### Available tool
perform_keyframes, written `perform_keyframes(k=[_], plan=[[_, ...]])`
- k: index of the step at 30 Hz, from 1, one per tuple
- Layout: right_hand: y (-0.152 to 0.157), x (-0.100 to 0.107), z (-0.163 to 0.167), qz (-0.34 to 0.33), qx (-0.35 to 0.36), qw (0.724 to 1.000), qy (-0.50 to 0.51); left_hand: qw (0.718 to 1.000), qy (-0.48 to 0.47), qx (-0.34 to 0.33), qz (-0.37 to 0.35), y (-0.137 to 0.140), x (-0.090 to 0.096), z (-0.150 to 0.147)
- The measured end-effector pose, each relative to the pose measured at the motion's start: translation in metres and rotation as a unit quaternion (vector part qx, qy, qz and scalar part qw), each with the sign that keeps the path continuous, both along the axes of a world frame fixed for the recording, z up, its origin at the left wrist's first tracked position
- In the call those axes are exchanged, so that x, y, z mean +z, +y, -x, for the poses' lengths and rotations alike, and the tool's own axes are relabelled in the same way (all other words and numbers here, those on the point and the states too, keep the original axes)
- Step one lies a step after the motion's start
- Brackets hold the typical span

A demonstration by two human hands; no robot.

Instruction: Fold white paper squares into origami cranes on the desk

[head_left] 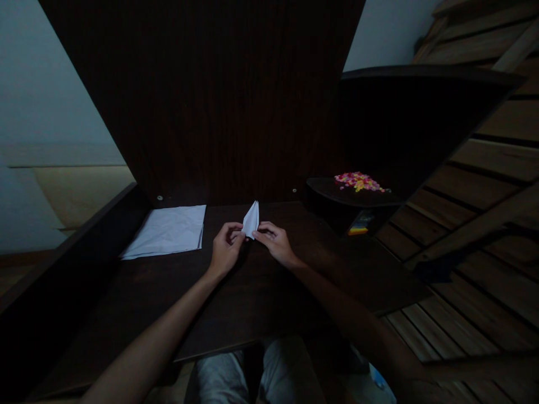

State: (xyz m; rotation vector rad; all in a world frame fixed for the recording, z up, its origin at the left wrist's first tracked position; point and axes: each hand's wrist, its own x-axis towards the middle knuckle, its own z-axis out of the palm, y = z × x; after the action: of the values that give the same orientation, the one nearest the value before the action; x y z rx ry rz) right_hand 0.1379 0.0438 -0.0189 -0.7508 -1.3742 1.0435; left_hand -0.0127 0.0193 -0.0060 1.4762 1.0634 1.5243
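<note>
A small piece of folded white paper stands upright between my two hands, its narrow pointed end facing up and away from me. My left hand pinches its lower left edge with thumb and fingers. On the other side, my right hand grips the lower right edge in the same way. Both hands are just above or resting on the dark desk; which of these I cannot tell. The paper's bottom is partly covered by my fingertips.
A stack of white paper sheets lies at the desk's left. On a small corner shelf to the right sits a pile of pink and yellow bits. A tall dark panel closes the back; wooden slats stand at right.
</note>
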Motion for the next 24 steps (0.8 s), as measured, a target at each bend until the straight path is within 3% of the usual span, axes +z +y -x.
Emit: perform_keyframes(k=[12,24], plan=[[-0.0024,-0.0015,-0.0009,-0.008,-0.013,0.999,-0.034,0.998,-0.066,0.012,-0.009,0.0072,-0.0052,-0.0007],[-0.0028,0.001,-0.0013,-0.027,-0.022,0.999,0.003,0.998,0.029,-0.02,0.052,0.0056,-0.001,0.0049]])
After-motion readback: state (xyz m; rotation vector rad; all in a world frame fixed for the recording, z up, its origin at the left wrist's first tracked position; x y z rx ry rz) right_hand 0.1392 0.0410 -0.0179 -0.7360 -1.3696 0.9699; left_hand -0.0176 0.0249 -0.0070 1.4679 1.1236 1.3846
